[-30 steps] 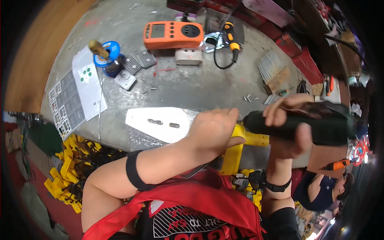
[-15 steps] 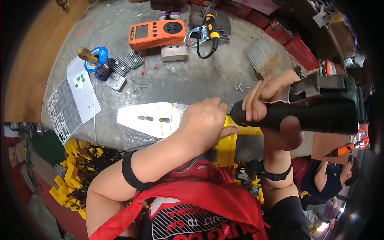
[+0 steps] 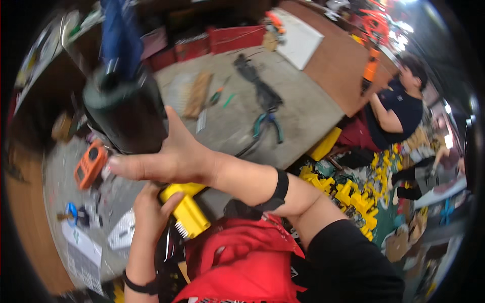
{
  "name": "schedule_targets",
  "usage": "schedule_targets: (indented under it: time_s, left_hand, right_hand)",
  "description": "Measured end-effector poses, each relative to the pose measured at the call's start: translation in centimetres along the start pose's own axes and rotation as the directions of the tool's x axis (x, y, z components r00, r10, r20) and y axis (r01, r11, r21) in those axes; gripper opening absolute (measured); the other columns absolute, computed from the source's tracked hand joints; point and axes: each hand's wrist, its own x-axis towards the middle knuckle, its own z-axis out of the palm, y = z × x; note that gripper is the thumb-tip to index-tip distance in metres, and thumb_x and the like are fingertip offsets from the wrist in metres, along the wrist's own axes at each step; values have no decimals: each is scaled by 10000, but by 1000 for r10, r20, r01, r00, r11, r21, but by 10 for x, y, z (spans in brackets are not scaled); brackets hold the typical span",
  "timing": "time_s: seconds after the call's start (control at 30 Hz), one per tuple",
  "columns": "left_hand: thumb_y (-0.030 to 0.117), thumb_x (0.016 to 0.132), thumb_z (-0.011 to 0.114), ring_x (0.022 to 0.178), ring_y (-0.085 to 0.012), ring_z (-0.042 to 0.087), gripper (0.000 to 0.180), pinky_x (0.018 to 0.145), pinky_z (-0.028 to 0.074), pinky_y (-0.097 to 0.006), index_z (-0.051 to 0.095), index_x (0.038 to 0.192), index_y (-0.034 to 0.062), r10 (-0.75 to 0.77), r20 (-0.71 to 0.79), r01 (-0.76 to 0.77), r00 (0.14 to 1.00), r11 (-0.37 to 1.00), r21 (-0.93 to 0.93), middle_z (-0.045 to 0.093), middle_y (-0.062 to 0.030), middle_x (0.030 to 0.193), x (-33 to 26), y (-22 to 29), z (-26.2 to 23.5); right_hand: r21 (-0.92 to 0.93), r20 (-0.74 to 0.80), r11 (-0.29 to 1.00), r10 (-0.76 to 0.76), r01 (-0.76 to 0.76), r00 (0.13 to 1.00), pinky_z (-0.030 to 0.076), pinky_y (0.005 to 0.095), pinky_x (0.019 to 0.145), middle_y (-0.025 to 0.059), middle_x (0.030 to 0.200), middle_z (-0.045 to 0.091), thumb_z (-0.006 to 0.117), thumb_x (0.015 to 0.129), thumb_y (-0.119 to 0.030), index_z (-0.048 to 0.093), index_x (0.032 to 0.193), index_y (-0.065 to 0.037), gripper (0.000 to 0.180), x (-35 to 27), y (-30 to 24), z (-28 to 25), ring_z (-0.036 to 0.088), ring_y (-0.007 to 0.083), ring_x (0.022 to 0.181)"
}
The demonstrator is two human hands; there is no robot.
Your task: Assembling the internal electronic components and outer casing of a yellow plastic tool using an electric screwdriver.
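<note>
My right hand (image 3: 177, 159) grips a dark, thick-bodied power screwdriver (image 3: 126, 113), raised close to the camera. Its thumb lies along the near side, and the other fingers are mostly behind the tool. The driver's tip is hidden. Below it, my left hand (image 3: 154, 204) holds a yellow plastic tool housing (image 3: 191, 216) with a row of pale slots or teeth along one edge. The left thumb presses on the housing; the remaining fingers are partly hidden. To the left, on the grey worktable (image 3: 298, 113), lies a pale flat plate (image 3: 123, 231).
Teal-handled pliers (image 3: 268, 126), a dark bundle (image 3: 257, 83) and a wooden-backed brush (image 3: 197, 95) lie on the table. An orange meter (image 3: 91, 164) and a blue solder spool (image 3: 72, 214) are left. Yellow parts (image 3: 348, 194) fill the floor at right, near a seated co-worker (image 3: 404, 106).
The view has swung to the right. My right hand and the screwdriver now appear left of centre and more upright. My left hand is lower, beside the yellow housing.
</note>
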Motion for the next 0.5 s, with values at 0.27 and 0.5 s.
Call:
schedule_targets:
  time_s: [0.27, 0.5]
  left_hand:
    - [125, 681, 709, 858, -342, 592, 395, 791, 465, -370, 633, 1042, -14, -172, 69, 175, 983, 984, -36, 631, -170, 946, -17, 0, -17]
    - [266, 530, 825, 1155, -369, 462, 873, 969, 374, -453, 469, 1297, 48, -144, 408, -33, 902, 917, 397, 500, -160, 1253, -29, 9, -73]
  right_hand:
    - [-702, -586, 418, 120, -576, 801, 486, 370, 864, 227, 999, 639, 731, 721, -357, 577, 1119, 20, 569, -23, -92, -189, 617, 283, 1003]
    - [-622, -780, -333, 184, -708, 599, 420, 407, 968, 265, 1192, 570, 655, 763, -254, 460, 1299, 5, 627, -117, -81, -338, 550, 366, 1133]
